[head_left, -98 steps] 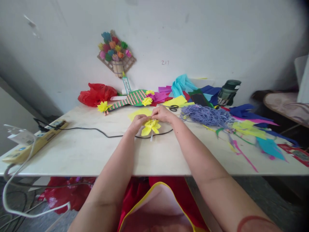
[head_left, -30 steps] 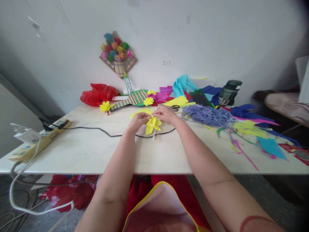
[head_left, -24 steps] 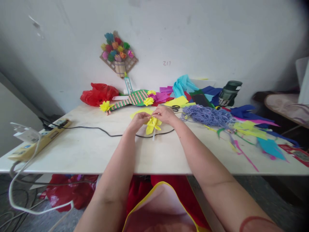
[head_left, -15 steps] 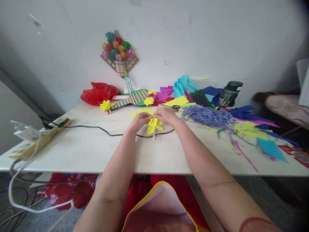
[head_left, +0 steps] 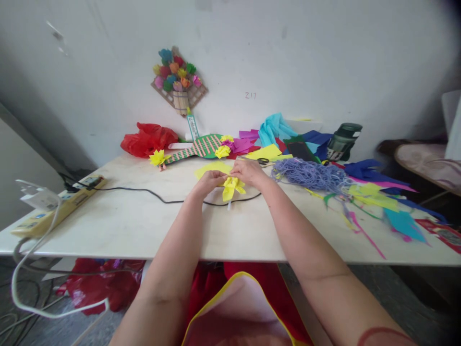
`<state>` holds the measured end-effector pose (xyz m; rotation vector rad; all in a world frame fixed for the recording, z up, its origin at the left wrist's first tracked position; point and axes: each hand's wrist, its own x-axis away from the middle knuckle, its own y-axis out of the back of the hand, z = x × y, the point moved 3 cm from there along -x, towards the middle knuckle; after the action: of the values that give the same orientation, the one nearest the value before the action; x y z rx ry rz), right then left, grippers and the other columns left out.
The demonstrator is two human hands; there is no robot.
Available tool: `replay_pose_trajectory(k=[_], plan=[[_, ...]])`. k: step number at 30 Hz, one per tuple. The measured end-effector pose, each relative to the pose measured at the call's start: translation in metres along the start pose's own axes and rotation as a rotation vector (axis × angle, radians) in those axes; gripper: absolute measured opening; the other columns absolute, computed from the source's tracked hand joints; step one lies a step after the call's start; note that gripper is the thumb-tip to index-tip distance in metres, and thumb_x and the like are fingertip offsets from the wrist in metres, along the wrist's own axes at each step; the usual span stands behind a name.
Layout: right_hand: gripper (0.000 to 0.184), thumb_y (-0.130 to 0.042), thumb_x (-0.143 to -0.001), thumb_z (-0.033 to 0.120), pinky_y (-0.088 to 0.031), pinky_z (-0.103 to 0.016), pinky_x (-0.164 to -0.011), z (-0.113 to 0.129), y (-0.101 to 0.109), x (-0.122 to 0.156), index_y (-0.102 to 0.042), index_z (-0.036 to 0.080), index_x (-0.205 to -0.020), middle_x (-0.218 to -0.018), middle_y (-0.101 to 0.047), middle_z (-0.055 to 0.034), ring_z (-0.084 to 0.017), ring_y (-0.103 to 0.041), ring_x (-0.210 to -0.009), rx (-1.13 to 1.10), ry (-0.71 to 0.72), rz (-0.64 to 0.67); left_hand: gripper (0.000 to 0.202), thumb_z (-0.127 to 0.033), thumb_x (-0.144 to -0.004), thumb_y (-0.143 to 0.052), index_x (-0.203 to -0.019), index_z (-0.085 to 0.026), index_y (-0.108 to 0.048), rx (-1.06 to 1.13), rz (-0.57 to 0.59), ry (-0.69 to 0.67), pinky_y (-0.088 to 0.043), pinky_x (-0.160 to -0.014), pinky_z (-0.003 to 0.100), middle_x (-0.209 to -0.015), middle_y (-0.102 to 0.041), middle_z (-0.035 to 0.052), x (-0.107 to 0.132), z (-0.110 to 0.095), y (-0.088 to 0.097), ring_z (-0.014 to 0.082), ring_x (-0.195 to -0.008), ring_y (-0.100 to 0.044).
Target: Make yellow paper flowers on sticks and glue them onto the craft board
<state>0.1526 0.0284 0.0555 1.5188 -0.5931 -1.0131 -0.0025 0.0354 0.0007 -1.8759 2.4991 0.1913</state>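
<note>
My left hand (head_left: 208, 181) and my right hand (head_left: 247, 171) meet over the middle of the white table (head_left: 118, 226). Both pinch a yellow paper flower (head_left: 232, 188) whose petals hang toward me, with a thin white stem below it. The fingers of both hands are closed on its top. A flat yellow paper sheet (head_left: 212, 168) lies just behind my hands. A black cable (head_left: 151, 193) runs under the flower.
Behind lie black scissors (head_left: 262, 161), a woven green-and-pink paddle (head_left: 196, 147) with paper flowers, a red plastic bag (head_left: 147, 138), a purple yarn heap (head_left: 309, 174), a dark green bottle (head_left: 342, 139) and coloured paper scraps at right. A power strip (head_left: 54, 206) sits at the left edge.
The yellow flower's petals have been gathered tighter and it has shifted slightly right between my hands. Both hands stay pinched on it in nearly the same place.
</note>
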Motion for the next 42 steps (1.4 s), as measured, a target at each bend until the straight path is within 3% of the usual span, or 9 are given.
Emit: replay_pose_trajectory(k=[23,29,35,42], plan=[[0.02,-0.06,-0.082,0.022,-0.034,-0.027,-0.064,0.004,0.013,0.0,-0.078,0.022,-0.091,-0.098,-0.073,-0.0025,-0.017,-0.062,-0.088,-0.038,0.047,-0.027,0.051,-0.058,-0.051,-0.081,-0.072,-0.013,-0.068,0.003,0.068,-0.025,-0.052,-0.074,0.031,-0.07,-0.065,0.0022,0.001,0.0,0.0,0.0138,-0.07,-0.06],[0.021,-0.06,-0.081,0.024,-0.035,-0.026,-0.065,0.0,0.009,-0.002,-0.078,0.022,-0.091,-0.099,-0.072,-0.0027,-0.016,-0.061,-0.087,-0.091,0.04,-0.026,0.053,-0.062,-0.049,-0.08,-0.069,-0.014,-0.067,-0.043,0.025,-0.083,-0.05,-0.071,0.03,-0.069,-0.065,0.002,0.0,-0.002,0.002,0.0142,-0.069,-0.057],[0.025,-0.057,-0.082,0.027,-0.04,-0.023,-0.071,-0.012,-0.002,-0.006,-0.078,0.021,-0.094,-0.091,-0.072,-0.0029,-0.016,-0.061,-0.085,-0.288,0.046,-0.007,0.046,-0.056,-0.06,-0.075,-0.075,-0.013,-0.069,-0.142,0.005,-0.166,-0.043,-0.064,0.026,-0.067,-0.064,0.0018,-0.003,0.0,0.006,0.0136,-0.065,-0.055],[0.028,-0.055,-0.085,0.033,-0.038,-0.025,-0.07,-0.008,0.005,-0.002,-0.078,0.021,-0.095,-0.097,-0.072,-0.0042,-0.017,-0.061,-0.089,-0.181,0.034,0.026,0.041,-0.05,-0.061,-0.075,-0.076,-0.013,-0.068,-0.149,0.031,-0.156,-0.038,-0.059,0.025,-0.065,-0.061,0.0008,-0.002,0.0,0.003,0.0117,-0.061,-0.051]])
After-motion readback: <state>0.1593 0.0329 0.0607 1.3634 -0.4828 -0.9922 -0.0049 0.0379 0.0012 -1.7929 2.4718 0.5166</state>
